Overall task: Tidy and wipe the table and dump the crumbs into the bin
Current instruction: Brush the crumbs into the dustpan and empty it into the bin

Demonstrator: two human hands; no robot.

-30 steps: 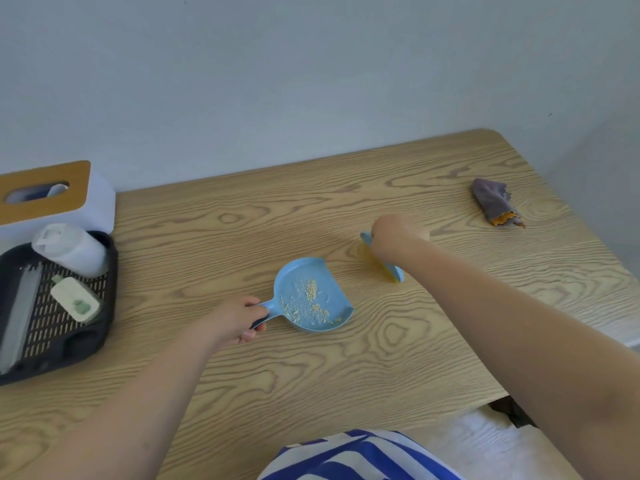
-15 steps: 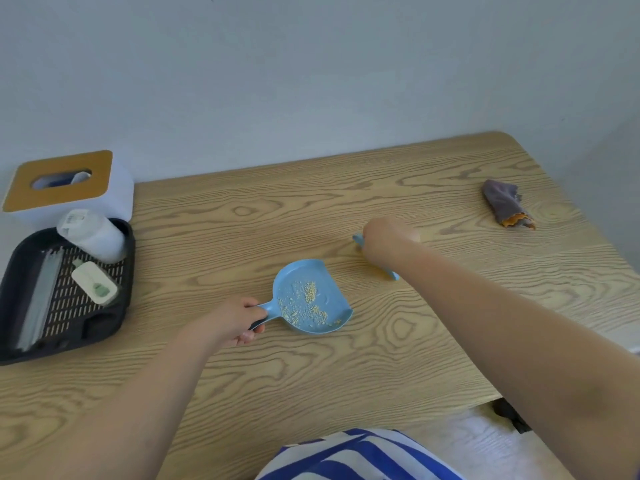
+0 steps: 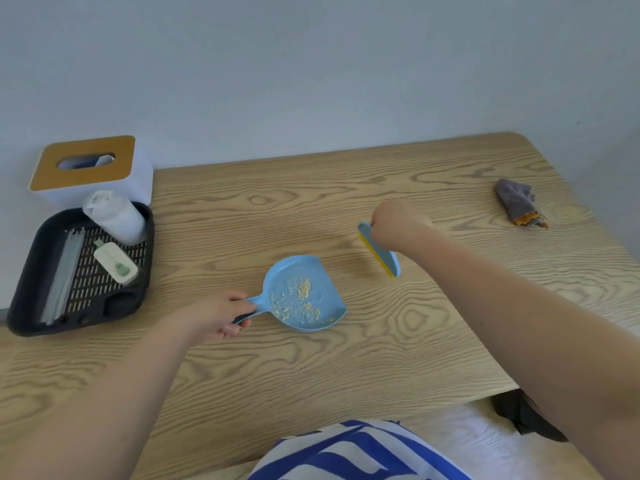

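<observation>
Dustpan (image 3: 304,296) (crumbs inside) mouth faces right, handle leftward, seemingly flat.

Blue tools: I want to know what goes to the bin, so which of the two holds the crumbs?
The dustpan, held by the left hand, has the crumbs. The brush in the right hand carries none.
</observation>
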